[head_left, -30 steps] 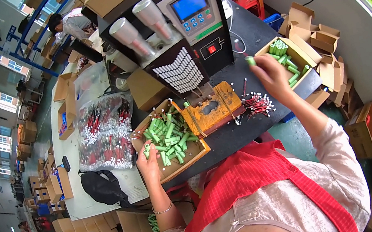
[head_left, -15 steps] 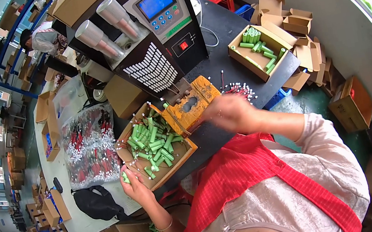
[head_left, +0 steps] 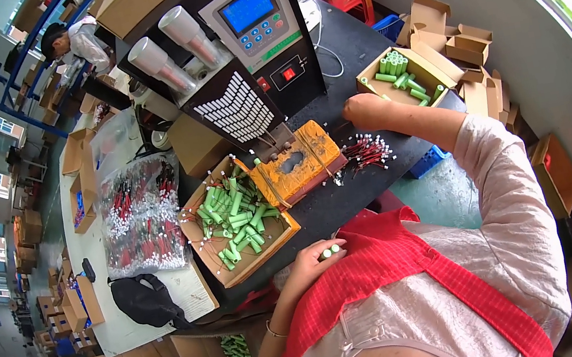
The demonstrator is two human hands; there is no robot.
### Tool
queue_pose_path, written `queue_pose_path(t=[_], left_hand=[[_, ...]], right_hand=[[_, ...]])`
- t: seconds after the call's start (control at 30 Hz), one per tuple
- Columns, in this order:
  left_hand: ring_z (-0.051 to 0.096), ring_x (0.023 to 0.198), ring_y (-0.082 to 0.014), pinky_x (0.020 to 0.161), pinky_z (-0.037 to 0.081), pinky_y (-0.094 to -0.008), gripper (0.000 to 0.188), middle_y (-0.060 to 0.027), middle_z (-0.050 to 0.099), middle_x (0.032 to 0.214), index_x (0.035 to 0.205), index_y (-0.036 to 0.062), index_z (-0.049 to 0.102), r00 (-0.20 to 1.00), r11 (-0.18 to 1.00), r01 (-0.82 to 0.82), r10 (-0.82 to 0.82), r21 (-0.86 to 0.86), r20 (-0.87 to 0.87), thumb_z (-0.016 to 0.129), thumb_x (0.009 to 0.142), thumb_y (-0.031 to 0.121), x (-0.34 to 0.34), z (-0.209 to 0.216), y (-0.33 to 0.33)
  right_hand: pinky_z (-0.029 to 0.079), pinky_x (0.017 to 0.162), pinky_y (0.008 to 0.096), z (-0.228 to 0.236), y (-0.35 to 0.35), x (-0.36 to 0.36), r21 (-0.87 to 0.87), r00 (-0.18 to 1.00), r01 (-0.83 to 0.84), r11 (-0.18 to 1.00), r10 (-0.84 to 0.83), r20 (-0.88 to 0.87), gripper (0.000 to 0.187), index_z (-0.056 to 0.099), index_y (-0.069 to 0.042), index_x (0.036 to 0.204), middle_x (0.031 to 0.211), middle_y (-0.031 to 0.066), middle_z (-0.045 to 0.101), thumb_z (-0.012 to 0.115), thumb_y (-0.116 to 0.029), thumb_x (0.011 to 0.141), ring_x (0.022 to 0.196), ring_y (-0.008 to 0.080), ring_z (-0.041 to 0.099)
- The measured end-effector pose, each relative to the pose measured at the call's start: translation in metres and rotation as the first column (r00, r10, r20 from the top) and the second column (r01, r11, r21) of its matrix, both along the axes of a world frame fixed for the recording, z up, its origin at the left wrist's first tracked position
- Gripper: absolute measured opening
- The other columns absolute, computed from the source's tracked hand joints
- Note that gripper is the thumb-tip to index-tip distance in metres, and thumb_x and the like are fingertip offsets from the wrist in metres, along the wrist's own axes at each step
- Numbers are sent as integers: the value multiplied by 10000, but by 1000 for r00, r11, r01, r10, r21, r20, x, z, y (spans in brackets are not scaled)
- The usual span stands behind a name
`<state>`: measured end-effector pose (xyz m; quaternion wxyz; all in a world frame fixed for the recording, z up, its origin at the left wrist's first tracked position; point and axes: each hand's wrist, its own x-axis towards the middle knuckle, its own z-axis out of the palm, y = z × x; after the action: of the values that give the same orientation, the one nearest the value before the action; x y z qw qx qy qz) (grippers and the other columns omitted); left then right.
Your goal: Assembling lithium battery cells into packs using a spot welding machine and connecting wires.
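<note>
By the red apron, left hand grasps two green cells; a loosened finger could drop one. Right hand curled over desk, contents hidden, can't tell; careless sweep could scatter the wire pile.

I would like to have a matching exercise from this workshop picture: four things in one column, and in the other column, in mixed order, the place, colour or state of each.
Column one
1. left hand
2. orange block
3. machine screen
4. black bag

Column two
A. lit blue
B. on the pale tabletop
C. holding green cylinders by the red apron
D. between an open cardboard box and loose red wires

Pairs: 1-C, 2-D, 3-A, 4-B
</note>
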<state>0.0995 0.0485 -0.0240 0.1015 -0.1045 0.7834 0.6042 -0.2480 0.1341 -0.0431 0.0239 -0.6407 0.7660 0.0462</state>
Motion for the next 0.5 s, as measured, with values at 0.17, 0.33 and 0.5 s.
queue_pose_path(t=[0.17, 0.33, 0.5], left_hand=[[594, 842, -116, 755, 460, -244, 289, -66, 642, 927, 1061, 45, 612, 998, 996, -67, 68, -50, 10, 640, 815, 193, -1, 10, -2], [609, 835, -147, 679, 518, -244, 337, -109, 616, 971, 1152, -22, 506, 905, 839, -340, 414, 424, -94, 593, 831, 31, -33, 28, -4], [612, 851, -167, 673, 523, -256, 408, -143, 586, 1065, 1181, -12, 470, 788, 653, -329, 588, 682, -183, 614, 799, -15, -71, 51, 5]], right_hand=[[502, 654, 369, 50, 19, 18, -34, 855, 412, 911, -373, 360, 153, 649, -34, 767, 766, 143, 645, 563, -123, 676, 702, 294, 627], [478, 608, 291, 72, 60, 45, -113, 493, 461, 880, -148, 857, 173, 630, -33, 836, 702, 58, 625, 599, -166, 730, 650, 146, 590], [470, 609, 292, 85, 77, 111, -114, 459, 319, 941, -48, 887, 135, 618, -7, 791, 717, 91, 610, 600, -124, 725, 643, 156, 580]])
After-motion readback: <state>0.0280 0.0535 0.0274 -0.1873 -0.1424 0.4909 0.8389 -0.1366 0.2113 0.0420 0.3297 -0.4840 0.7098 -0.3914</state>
